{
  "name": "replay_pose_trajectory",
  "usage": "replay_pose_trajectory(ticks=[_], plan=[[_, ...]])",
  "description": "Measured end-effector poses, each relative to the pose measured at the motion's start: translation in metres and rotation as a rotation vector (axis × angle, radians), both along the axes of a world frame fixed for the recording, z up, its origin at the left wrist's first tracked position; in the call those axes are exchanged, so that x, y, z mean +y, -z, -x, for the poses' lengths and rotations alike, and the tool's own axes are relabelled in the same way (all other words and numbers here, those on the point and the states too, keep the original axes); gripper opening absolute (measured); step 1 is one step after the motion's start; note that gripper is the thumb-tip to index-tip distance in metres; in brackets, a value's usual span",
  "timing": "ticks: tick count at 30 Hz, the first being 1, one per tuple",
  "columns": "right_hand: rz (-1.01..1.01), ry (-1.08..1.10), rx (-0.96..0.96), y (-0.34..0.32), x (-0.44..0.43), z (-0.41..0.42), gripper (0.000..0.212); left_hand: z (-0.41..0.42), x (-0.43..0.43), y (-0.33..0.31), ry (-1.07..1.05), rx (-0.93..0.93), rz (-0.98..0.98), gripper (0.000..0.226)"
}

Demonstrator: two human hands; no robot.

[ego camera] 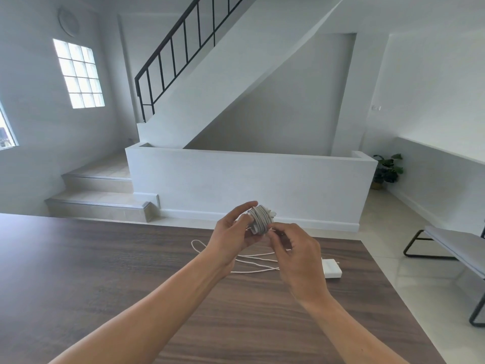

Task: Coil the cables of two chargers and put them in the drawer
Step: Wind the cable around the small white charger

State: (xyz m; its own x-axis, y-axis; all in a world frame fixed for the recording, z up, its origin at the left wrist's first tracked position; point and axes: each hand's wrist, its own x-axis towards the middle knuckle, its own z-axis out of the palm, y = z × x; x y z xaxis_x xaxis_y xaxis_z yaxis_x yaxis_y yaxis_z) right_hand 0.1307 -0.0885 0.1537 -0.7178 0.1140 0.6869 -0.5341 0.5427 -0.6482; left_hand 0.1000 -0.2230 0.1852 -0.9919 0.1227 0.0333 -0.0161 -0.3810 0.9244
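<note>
Desk (105, 258) nearest. Your left hand (231, 232) has its grip clamped round the wrapped charger (259, 219), raised off the desk so the turns don't slip. Your right hand (294, 248), at 4 o'clock of it, grip pinched on the same coil, probably tucking the end. Beyond, the second charger (332, 267) lies at 3 o'clock, its loose cable (252, 264) uncoiled toward 9. Drawer not in view.

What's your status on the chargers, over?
Left hand grips first charger; right hand pinches its wound cable. Second charger and loose cable lie on table. No drawer in view.
</note>
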Motion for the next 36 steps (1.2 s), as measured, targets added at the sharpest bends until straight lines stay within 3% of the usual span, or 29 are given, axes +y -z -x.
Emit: replay_pose_trajectory(ticks=[6,10,14,21,29,36], plan=[[0.052,0.023,0.027,0.001,-0.003,0.004,0.011,0.003,0.001,0.002,-0.026,-0.008,0.004,0.026],[0.193,-0.010,-0.067,-0.006,-0.004,0.006,0.017,0.005,-0.002,0.008,-0.023,-0.021,0.022,0.026],[0.187,-0.009,-0.109,-0.008,-0.008,0.010,0.030,0.007,-0.005,0.013,-0.009,-0.011,0.026,0.026],[0.262,-0.026,-0.263,-0.010,-0.009,0.019,0.019,0.008,-0.008,0.017,-0.013,0.043,0.086,0.029],[0.216,-0.067,-0.403,-0.020,0.002,0.025,0.020,0.014,-0.009,0.019,-0.001,0.090,0.181,0.035],[0.210,-0.014,-0.393,-0.023,0.003,0.026,0.017,0.018,-0.007,0.021,0.019,0.136,0.181,0.036]])
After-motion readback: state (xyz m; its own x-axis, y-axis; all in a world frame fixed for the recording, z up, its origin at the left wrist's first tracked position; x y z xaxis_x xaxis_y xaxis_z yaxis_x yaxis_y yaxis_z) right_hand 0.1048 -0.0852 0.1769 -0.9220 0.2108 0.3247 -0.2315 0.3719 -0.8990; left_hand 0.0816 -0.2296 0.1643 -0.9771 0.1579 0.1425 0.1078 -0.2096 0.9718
